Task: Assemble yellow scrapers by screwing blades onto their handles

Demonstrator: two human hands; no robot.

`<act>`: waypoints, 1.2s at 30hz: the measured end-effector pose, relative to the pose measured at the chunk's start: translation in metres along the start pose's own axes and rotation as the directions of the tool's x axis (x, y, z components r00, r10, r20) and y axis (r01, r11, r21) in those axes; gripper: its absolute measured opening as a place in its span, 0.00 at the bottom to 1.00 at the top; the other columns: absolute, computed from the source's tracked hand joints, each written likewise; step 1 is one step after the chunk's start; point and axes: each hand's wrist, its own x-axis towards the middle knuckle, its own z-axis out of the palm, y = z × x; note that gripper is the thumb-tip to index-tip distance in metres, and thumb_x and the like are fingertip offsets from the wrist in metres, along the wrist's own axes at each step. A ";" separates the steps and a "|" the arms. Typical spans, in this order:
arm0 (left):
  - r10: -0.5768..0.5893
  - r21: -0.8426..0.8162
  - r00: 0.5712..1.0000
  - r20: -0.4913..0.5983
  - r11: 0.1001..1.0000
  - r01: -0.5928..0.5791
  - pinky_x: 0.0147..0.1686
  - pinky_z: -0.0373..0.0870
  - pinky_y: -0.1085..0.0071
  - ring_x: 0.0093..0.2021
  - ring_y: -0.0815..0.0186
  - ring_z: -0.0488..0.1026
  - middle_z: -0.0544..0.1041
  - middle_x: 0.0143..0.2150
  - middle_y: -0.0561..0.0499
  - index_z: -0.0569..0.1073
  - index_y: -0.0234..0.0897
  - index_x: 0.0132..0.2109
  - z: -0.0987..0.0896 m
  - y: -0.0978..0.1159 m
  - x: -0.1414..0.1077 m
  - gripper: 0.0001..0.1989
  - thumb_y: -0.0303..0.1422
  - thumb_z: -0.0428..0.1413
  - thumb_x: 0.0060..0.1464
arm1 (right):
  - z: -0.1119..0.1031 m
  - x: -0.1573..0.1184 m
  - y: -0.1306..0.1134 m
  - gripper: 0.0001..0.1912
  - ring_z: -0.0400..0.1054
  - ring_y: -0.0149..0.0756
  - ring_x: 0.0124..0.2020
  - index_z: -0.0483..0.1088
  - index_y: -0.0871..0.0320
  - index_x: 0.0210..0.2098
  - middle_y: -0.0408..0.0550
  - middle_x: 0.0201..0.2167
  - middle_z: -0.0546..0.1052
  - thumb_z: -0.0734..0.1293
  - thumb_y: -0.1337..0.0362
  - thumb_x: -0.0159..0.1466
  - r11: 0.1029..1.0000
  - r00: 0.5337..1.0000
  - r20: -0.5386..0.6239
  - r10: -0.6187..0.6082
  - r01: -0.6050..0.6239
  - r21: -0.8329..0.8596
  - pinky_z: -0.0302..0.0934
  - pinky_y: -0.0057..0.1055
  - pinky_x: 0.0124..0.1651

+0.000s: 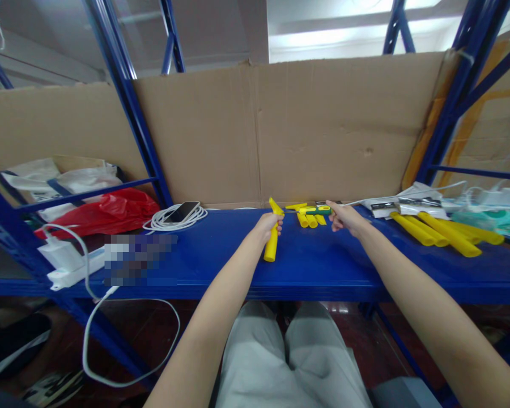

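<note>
My left hand (pixel 272 226) is closed around a yellow plastic tool handle (pixel 271 249), a tube with an angled yellow head at its top. In my right hand (pixel 342 219) is a screwdriver (pixel 315 210) with a green and yellow grip, lying level. Its shaft points left toward the head of the yellow handle; whether the tip touches is too small to tell. Behind and below the screwdriver lie several yellow handles (pixel 308 221) on the blue shelf (pixel 221 249).
More yellow handles (pixel 448 233) lie at the right, beside flat white and dark pieces (pixel 423 207). At the left are a phone (pixel 182 212) on a coiled white cable (pixel 156 221), a red plastic bag (pixel 114 211) and a power strip (pixel 74 272). Cardboard (pixel 204 136) stands behind.
</note>
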 end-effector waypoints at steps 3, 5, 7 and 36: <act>-0.012 -0.003 1.000 -0.015 1.000 0.012 0.24 0.59 0.70 0.22 0.70 0.64 0.67 0.22 0.50 0.68 0.34 0.40 0.000 0.000 0.001 0.06 0.33 0.54 0.57 | 0.000 -0.001 -0.002 0.25 0.57 0.28 0.08 0.58 0.56 0.16 0.39 0.03 0.55 0.57 0.54 0.67 0.999 0.999 0.004 0.032 -0.032 -0.003 0.51 0.23 0.15; -0.025 -0.007 0.999 -0.028 1.000 0.024 0.24 0.59 0.70 0.22 0.70 0.64 0.67 0.21 0.50 0.68 0.34 0.40 0.001 0.000 0.001 0.06 0.33 0.54 0.57 | 0.001 -0.002 -0.003 0.24 0.57 0.28 0.08 0.58 0.56 0.16 0.39 0.03 0.54 0.56 0.55 0.67 0.998 0.998 0.006 0.061 -0.061 0.001 0.50 0.23 0.15; -0.038 -0.013 0.999 -0.039 0.999 0.038 0.24 0.60 0.70 0.22 0.70 0.64 0.67 0.21 0.50 0.68 0.34 0.40 0.001 0.001 0.000 0.06 0.32 0.54 0.57 | 0.001 -0.003 -0.004 0.24 0.56 0.28 0.08 0.57 0.56 0.17 0.38 0.03 0.53 0.55 0.56 0.68 0.995 0.995 0.007 0.095 -0.095 0.008 0.50 0.22 0.14; -0.180 -0.028 0.980 -0.089 0.984 0.178 0.19 0.55 0.76 0.15 0.76 0.55 0.60 0.17 0.58 0.67 0.34 0.35 0.008 0.020 -0.025 0.03 0.26 0.54 0.53 | 0.000 0.004 0.000 0.21 0.47 0.24 0.07 0.54 0.55 0.21 0.33 0.04 0.50 0.53 0.53 0.68 0.963 0.960 0.113 0.257 -0.263 0.049 0.48 0.21 0.15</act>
